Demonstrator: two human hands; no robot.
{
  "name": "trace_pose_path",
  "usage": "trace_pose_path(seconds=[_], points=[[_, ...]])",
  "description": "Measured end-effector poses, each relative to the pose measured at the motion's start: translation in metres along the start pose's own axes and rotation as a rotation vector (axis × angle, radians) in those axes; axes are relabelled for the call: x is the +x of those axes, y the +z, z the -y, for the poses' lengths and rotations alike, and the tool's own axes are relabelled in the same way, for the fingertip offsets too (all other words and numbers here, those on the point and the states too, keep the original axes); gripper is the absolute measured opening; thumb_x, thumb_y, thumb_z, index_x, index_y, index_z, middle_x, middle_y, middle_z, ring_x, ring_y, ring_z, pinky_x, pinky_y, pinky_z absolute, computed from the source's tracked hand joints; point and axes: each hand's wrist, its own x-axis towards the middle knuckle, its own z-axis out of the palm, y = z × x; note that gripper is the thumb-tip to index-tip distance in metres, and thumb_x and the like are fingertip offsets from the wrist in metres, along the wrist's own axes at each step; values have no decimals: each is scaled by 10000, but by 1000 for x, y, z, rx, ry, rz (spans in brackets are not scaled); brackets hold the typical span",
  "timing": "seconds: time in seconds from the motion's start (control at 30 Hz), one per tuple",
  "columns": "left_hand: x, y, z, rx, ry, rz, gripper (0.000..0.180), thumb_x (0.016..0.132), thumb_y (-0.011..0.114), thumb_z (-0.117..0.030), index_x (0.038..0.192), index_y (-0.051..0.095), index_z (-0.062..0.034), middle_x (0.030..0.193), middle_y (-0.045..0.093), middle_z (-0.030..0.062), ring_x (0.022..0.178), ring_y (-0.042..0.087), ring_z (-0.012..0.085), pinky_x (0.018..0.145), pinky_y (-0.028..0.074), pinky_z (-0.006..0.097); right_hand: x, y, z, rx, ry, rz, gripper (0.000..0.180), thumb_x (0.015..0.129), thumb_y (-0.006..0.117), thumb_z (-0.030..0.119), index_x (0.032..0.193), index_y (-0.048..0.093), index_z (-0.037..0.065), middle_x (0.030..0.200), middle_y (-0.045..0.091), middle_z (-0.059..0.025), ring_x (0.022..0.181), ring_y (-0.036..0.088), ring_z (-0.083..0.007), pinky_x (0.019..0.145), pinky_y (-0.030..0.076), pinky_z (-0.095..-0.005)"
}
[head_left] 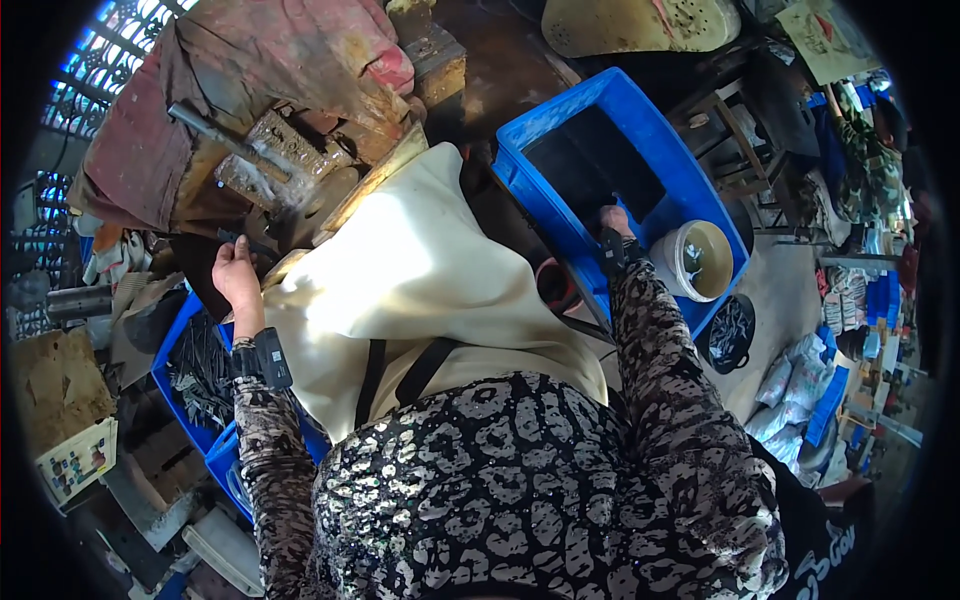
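Observation:
At the left, my left hand (pixel 237 275) is closed in a pinch on a small dark strip (pixel 250 243), beside a wet, worn machine part (pixel 285 160) with a metal bar across it. My right hand (pixel 617 221) reaches into a large blue bin (pixel 712 190), its fingers curled at the edge of a dark, flat mass (pixel 590 165). Whatever those fingers hold is hidden. A white bucket (pixel 690 262) with some liquid in it stands inside the bin, near my right wrist. A cream apron (pixel 420 250) covers my lap between the two hands.
Below my left forearm sits a blue crate (pixel 163 360) of thin dark strips (pixel 200 370). A reddish, stained cloth (pixel 270 60) drapes over the machine. Right of the blue bin are a black basket (pixel 745 345) of dark pieces and several pale plastic sacks (pixel 795 390).

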Motion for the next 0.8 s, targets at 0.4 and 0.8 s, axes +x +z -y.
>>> trace_pose_path(seconds=[0.4, 0.8], points=[[-2, 5, 4, 59, 13, 5, 261, 898, 665, -215, 740, 560, -36, 609, 523, -29, 505, 478, 65, 452, 371, 236, 32, -19, 43, 161, 765, 324, 258, 806, 623, 335, 855, 712, 97, 992, 676, -157, 969, 632, -321, 823, 513, -396], [-6, 1, 5, 126, 29, 26, 276, 894, 666, -221, 718, 561, -35, 584, 532, -17, 500, 480, 60, 450, 374, 240, 15, -17, 10, 98, 726, 301, 479, 873, 514, 517, 973, 712, 92, 1115, 655, -140, 1106, 575, -328, 940, 461, -394]])
